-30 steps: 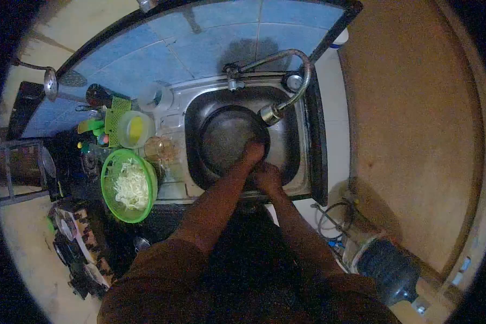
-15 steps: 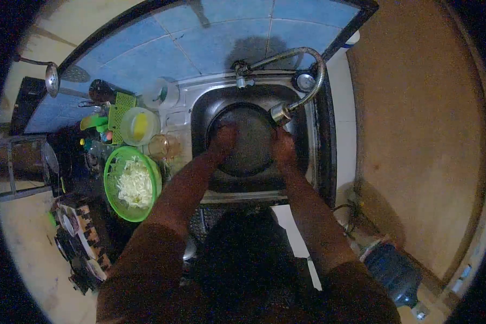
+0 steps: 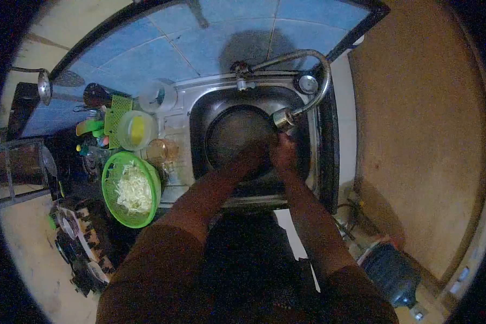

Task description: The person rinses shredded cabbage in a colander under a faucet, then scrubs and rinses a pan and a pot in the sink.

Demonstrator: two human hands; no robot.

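Stainless sink (image 3: 308, 162) is taken as the landmark. A dark round pan (image 3: 235, 135) is sat inside its basin, directly below the flexible tap spout (image 3: 282, 117). Both hands are pressed to the pan's near-right rim: left hand (image 3: 254, 156) laid across the rim, right hand (image 3: 283, 152) just beside it, under the spout head. Grip state of either hand cannot be told; fingers are merged with the dark pan. Running water cannot be made out.

Step judged in hand: pan being scrubbed or rinsed in the basin. Next move is judged to need a firm hold on the rim so the pan can be turned under the spout.

Left of the sink, on the worktop: a green colander of shredded cabbage (image 3: 130, 189), a glass (image 3: 162, 151), a plastic tub (image 3: 137, 129).
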